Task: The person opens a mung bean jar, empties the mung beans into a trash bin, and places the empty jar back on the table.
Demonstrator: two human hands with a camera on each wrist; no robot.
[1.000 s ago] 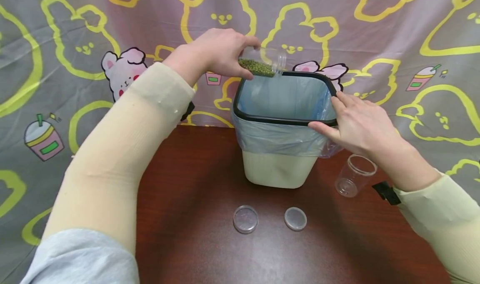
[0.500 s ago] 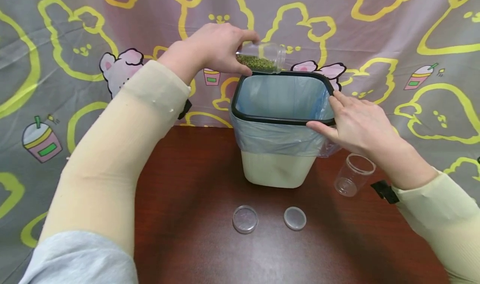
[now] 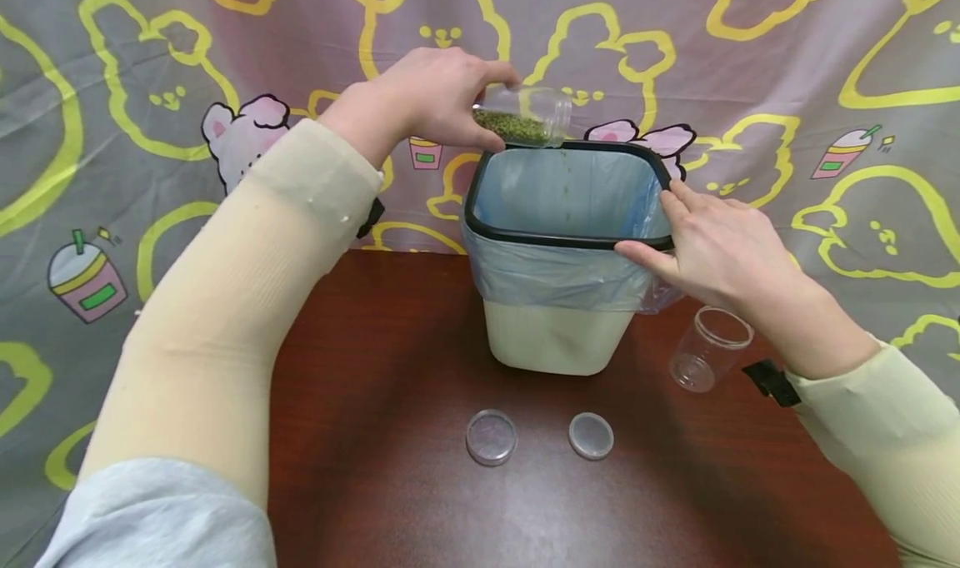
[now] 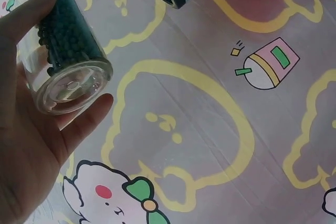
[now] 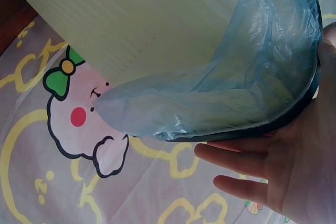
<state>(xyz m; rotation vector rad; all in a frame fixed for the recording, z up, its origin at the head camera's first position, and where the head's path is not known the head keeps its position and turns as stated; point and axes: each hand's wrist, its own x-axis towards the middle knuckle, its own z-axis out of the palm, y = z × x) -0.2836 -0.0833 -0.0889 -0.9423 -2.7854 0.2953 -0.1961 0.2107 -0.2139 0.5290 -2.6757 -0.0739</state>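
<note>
In the head view my left hand point(image 3: 435, 97) grips a clear plastic jar point(image 3: 558, 106) of small green beans point(image 3: 512, 125), tipped onto its side above the back left of a trash bin point(image 3: 558, 343). A few beans fall from its mouth into the bin. The left wrist view shows thumb and fingers around the jar point(image 4: 73, 87) near its base. My right hand point(image 3: 727, 243) rests on the right end of the bin's black rim point(image 3: 555, 240), fingers straight. A blue bag point(image 3: 555, 281) lines the bin and hangs over its outside; the bin's bottom is hidden.
An uncapped clear jar point(image 3: 708, 351) stands on the dark red wooden table point(image 3: 360, 485), right of the bin below my right wrist. Two round lids, one clear point(image 3: 491, 438) and one frosted point(image 3: 591, 436), lie in front. A patterned curtain point(image 3: 300, 43) hangs close behind.
The left hand has lifted slightly and tipped the jar's mouth lower. The beans have slid toward the mouth, and some now drop into the bin. The right hand stays on the rim.
</note>
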